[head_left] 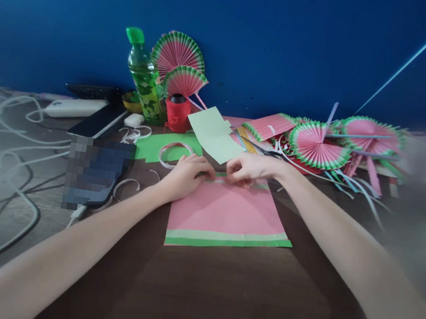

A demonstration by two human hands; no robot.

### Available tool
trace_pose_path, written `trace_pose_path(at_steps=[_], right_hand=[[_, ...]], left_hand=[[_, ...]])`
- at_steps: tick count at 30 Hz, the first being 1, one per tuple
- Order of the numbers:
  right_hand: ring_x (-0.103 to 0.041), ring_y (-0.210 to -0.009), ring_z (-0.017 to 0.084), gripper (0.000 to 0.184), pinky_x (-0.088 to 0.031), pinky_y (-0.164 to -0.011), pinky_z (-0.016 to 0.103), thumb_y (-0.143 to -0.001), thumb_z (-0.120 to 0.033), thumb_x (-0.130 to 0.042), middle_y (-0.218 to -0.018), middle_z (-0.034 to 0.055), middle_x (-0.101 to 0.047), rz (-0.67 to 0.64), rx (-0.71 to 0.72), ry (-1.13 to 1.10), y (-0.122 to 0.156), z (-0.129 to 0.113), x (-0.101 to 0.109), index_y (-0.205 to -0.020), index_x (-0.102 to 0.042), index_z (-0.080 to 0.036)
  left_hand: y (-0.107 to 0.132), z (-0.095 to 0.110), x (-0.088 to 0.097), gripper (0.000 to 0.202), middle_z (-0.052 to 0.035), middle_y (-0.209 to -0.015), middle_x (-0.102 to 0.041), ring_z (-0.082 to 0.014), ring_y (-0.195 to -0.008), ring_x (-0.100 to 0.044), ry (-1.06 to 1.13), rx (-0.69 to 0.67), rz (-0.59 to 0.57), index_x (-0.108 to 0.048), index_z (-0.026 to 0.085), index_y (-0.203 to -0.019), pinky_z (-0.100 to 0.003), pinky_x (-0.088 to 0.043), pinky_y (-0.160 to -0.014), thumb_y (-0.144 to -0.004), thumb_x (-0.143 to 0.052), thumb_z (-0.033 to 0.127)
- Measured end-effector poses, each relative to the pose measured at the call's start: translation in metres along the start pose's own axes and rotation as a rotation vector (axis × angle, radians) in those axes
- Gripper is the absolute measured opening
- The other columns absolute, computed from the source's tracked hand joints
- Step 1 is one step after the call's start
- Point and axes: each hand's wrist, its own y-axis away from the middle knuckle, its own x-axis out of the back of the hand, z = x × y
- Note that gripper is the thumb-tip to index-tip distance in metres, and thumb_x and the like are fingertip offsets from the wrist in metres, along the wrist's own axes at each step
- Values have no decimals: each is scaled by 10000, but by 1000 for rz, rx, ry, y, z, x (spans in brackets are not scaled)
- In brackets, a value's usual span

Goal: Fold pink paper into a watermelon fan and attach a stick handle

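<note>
A pink sheet of paper point(224, 212) lies on the brown table, with pale green and bright green bands along its near edge. A narrow pale paper strip point(218, 180) runs across its far edge between my hands. My left hand point(188, 174) rests at the far left corner, fingers curled together on the strip's left end. At the strip's right part, my right hand point(247, 169) is closed in a pinch. The fingertips of both hands are partly hidden. Just beyond them lies a pale green sheet of paper point(216, 136). A tape roll point(177, 144) sits beside my left hand.
Folded pink-green paper fans point(318, 148) and paper strips pile up at the right, with scissors point(269, 151) near my right wrist. A green bottle point(144, 81) and red pouch point(177, 113) stand at the back. A phone point(103, 177) and white cables point(25, 194) lie left.
</note>
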Motion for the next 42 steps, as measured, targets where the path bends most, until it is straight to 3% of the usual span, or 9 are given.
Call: trace_pose_path(at_steps=[18, 25, 31, 42], right_hand=[[-510, -411, 88, 179, -371, -440, 205, -653, -323, -614, -468, -31, -543, 10, -32, 53, 0, -5, 0, -616, -557, -158], [-432, -372, 79, 187, -320, -423, 213, -682, -335, -583, -410, -43, -463, 73, -94, 251, 3, -12, 0, -627, -564, -157], [-437, -460, 99, 230, -291, -438, 233, -675, -388, -583, -508, -11, -498, 167, -126, 471, 4, -19, -3, -633, -585, -162], [-390, -480, 95, 311, -279, -461, 244, -641, -472, -604, -513, -21, -467, 126, -194, 466, 6, -10, 7, -593, -551, -170]], left_hand=[[-1, -1, 0, 233, -29, -897, -607, -194, -869, -467, 1, -25, -3, -648, 199, -809, -374, -297, -825, -772, -431, 120], [0, -5, -2, 263, -30, -904, -609, -193, -863, -464, -8, -54, 5, -645, 201, -825, -370, -298, -821, -762, -415, 91], [0, -5, -2, 242, -30, -908, -609, -193, -857, -463, -13, -65, 15, -646, 202, -831, -370, -299, -822, -771, -428, 117], [0, -6, -2, 253, -31, -905, -605, -197, -878, -467, -1, -44, -2, -651, 199, -824, -382, -293, -836, -769, -419, 114]])
